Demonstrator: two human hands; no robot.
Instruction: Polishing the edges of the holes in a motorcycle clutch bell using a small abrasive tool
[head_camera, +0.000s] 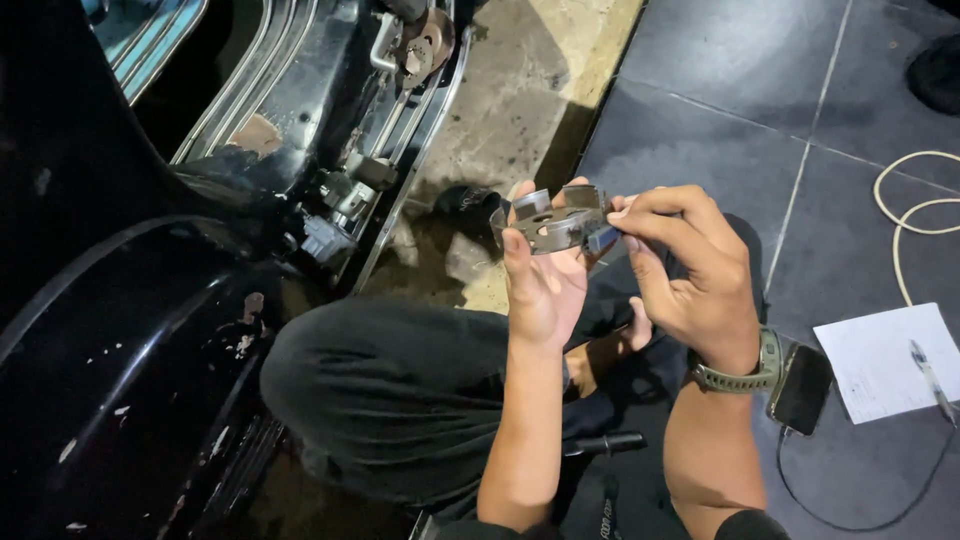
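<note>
Both of my hands hold a small grey metal bracket (556, 222), a flat stamped part with bent tabs and a hole. My left hand (543, 280) cups it from below with the thumb on its near edge. My right hand (688, 270) pinches its right end between thumb and forefinger; that wrist wears a grey-green watch (745, 372). The bracket is raised above my bent knee in black trousers (390, 390), to the right of a black scooter body (130, 330).
The scooter's open underside with metal rails and a silver mechanism (345, 195) lies at upper left. A phone (801, 388) with a cable, a white sheet of paper (885, 360) with a pen (932, 375), and a pale cord (915, 215) lie on the dark tiled floor at right. A black-handled tool (603, 443) lies beneath my arms.
</note>
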